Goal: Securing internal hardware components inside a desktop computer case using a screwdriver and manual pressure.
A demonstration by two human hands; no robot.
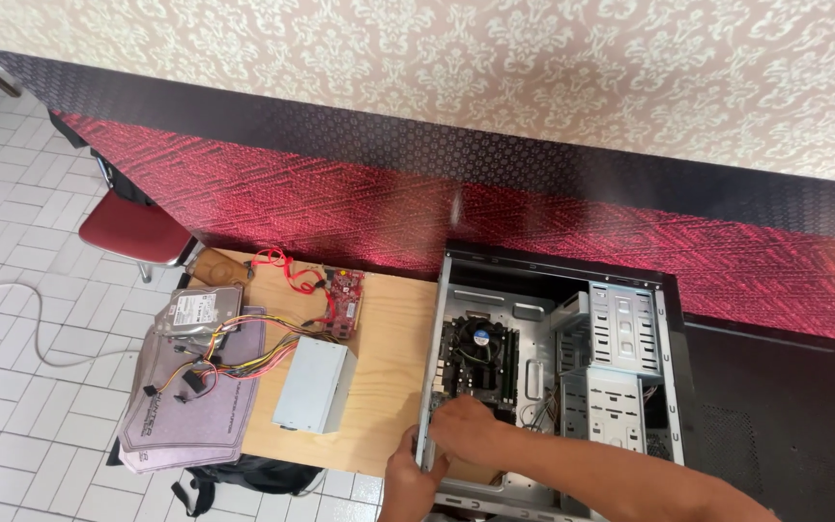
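Right hand (463,425) curled inside open computer case (674,319), fingers pinching near motherboard (475,358), grip hidden. Left hand (408,483) clamped on case's near-left edge. Best worked gently, case braced, cables untouched.

A white rectangular label (202,307) covers the top of the silver hard drive (204,311) at the bench's (388,338) left end. A small round blue sticker (482,336) sits on the cooler fan inside the open computer case (558,377).

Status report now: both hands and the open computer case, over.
Left hand grips the near edge of the open computer case. Right hand inside, on the motherboard. Fingers hidden. Nothing seen in the way.
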